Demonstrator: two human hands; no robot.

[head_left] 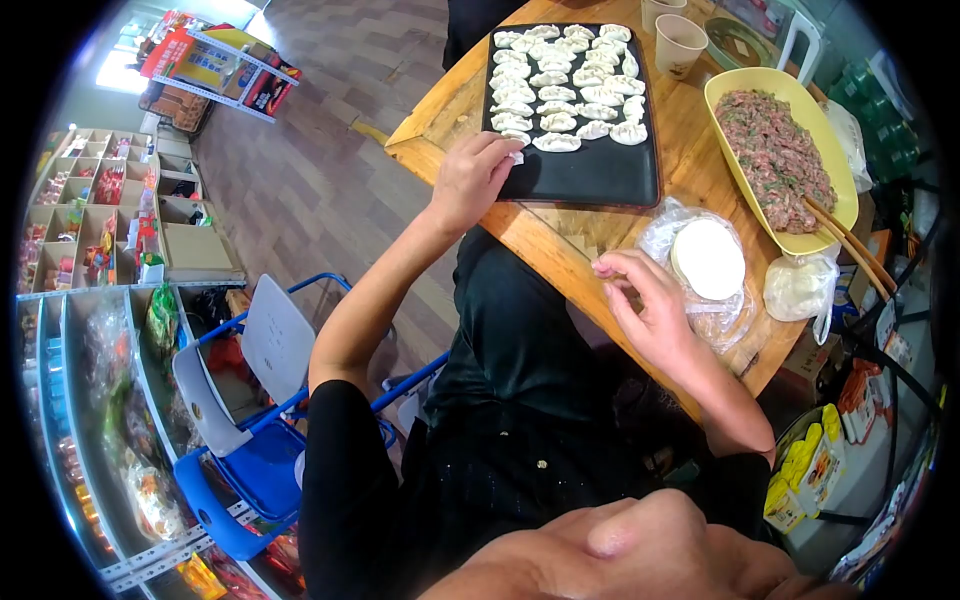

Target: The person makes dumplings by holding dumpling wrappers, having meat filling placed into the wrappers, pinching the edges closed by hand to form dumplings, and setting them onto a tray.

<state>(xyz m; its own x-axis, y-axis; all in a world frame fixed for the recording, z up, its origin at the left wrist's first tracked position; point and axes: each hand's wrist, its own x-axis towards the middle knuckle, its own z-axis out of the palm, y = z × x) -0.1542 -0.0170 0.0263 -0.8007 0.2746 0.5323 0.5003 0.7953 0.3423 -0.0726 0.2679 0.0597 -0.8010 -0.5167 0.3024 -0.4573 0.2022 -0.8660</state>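
My left hand [472,182] is at the near left edge of a black tray [585,182], its fingers closed on a dumpling [517,157] that shows only as a small white bit at the fingertips. Several rows of pleated white dumplings [557,93] lie on the tray. Over the table's near edge, my right hand [645,305] is half curled with thumb and fingers apart, and nothing shows in it. Beside it a stack of round white dumpling wrappers [708,259] rests on a clear plastic bag [660,235].
A yellow bowl [848,200] of minced filling [775,150] with chopsticks [850,245] stands at the right. Paper cups [680,45] are at the back. A knotted plastic bag [800,288] lies near the wooden table's [545,222] right corner. A blue folding chair [255,470] and shelves stand left.
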